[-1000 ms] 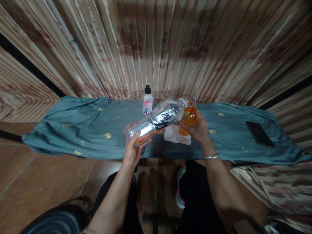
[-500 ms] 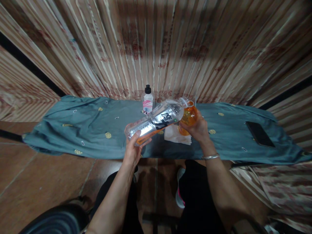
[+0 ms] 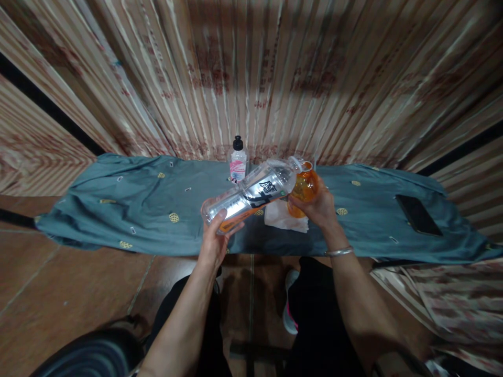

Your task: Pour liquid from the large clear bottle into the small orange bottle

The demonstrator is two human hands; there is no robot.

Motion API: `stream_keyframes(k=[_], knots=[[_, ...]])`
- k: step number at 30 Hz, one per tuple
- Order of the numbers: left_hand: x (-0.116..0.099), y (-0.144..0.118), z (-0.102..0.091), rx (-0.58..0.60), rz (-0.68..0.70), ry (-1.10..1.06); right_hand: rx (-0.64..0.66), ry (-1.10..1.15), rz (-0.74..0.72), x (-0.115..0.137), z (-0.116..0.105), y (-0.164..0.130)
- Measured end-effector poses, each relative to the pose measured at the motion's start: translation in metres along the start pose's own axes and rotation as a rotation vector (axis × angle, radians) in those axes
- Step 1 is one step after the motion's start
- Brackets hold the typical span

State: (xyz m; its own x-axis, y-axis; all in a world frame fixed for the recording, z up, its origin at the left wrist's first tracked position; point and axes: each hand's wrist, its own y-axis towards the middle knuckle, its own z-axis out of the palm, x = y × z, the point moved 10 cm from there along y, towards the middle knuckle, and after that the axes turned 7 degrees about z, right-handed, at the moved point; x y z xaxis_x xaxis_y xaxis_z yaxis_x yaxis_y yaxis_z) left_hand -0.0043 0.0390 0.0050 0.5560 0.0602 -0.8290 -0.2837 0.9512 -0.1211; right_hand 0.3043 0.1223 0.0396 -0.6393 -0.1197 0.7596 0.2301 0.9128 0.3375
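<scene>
My left hand [image 3: 218, 233] is closed round the lower end of a clear plastic bottle [image 3: 255, 195] with a silver, black and orange label. The bottle is tilted, its neck up and to the right. Its mouth meets the rim of an orange see-through bottle [image 3: 304, 189], round in its upper part. My right hand [image 3: 320, 207] wraps the orange bottle from the right. Whether liquid passes between the two I cannot tell. Beneath the orange bottle lies a white folded cloth or tissue [image 3: 286, 219].
A clear bottle with a black cap and pink label [image 3: 238, 162] stands behind the tilted bottle. A black phone [image 3: 419, 214] lies on the right of the green tablecloth [image 3: 137, 199]. Striped, printed curtains [image 3: 251, 68] hang behind the table.
</scene>
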Motion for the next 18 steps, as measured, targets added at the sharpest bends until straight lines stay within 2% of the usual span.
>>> stream_keyframes(k=[18], knots=[[-0.0019, -0.0017, 0.0026, 0.000, 0.019, -0.016, -0.002, 0.018, -0.019, 0.0022, 0.0009, -0.0016]])
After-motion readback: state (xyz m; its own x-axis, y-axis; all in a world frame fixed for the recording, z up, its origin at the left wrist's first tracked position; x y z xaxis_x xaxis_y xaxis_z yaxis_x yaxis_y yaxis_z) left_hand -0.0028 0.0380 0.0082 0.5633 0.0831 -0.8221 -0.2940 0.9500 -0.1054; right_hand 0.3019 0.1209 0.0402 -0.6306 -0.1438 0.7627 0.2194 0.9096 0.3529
